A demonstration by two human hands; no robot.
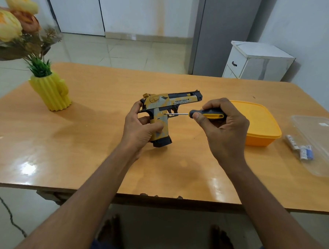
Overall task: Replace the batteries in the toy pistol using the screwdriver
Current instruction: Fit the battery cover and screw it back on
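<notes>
Above the counter [103, 127], left grip [141, 129] wraps the toy pistol [165, 113] by its handle; right grip [222, 125] clenches the screwdriver [207, 113], tip on a handle screw. Batteries [300, 147] lie far right.

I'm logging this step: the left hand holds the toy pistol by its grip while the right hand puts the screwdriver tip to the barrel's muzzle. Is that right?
Not quite. In the head view the left hand does hold the toy pistol by its grip, but the right hand puts the screwdriver tip to a screw on the side of the grip, not the muzzle.
</notes>
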